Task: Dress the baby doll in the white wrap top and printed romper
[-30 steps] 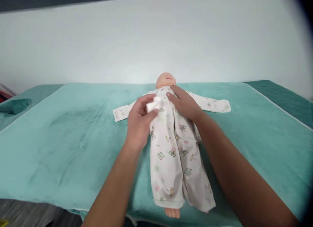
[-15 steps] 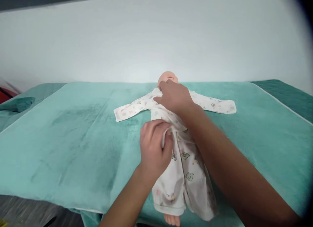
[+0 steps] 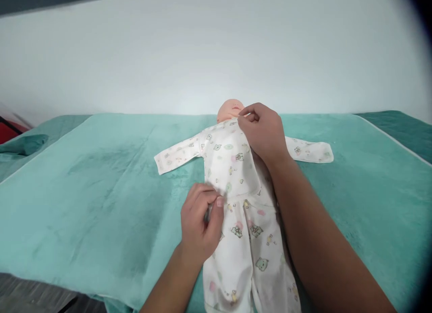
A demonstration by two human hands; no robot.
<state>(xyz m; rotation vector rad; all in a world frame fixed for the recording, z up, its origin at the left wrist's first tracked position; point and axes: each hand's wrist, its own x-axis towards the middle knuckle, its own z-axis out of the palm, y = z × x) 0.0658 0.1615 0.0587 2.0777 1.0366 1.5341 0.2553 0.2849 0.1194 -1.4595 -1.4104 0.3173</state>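
Observation:
A baby doll [image 3: 227, 109] lies on its back, its head toward the wall. It wears a white baby shirt [image 3: 232, 151] with small animal prints, both sleeves stretched out sideways, and matching baby pants [image 3: 236, 250]. My left hand [image 3: 202, 218] pinches the lower left corner of the shirt at the waist. Near the neck, my right hand [image 3: 262, 131] pinches the upper edge of the shirt's front flap. The flap lies flat across the chest. My right forearm hides part of the doll's right-hand side.
A green cloth [image 3: 101, 191] covers the table under the doll. Behind it rises a white wall [image 3: 202, 47]. Dark floor [image 3: 40, 292] shows at the lower left, and a red object [image 3: 8, 128] stands at the left edge.
My right hand has moved right across the chest, and the shirt's front flap now lies spread flat. My left hand has shifted slightly down and left. The doll's foot has left the view.

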